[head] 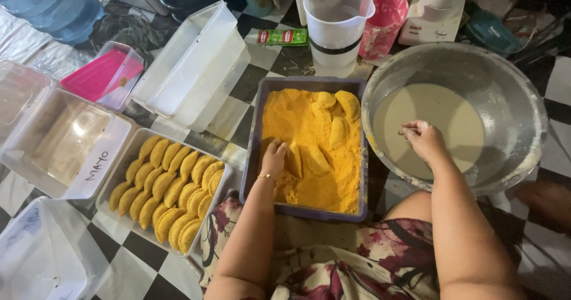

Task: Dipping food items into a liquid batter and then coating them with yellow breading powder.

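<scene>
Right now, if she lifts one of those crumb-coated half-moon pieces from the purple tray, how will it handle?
The half-moon piece by her left hand probably feels soft and light. Its loose orange crumbs would likely shed into the purple tray. Flat-sided, it shouldn't roll.

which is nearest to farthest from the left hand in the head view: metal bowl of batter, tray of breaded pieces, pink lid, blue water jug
From the left hand:
1. tray of breaded pieces, just to its left
2. metal bowl of batter, to its right
3. pink lid, upper left
4. blue water jug, far top-left corner
</scene>
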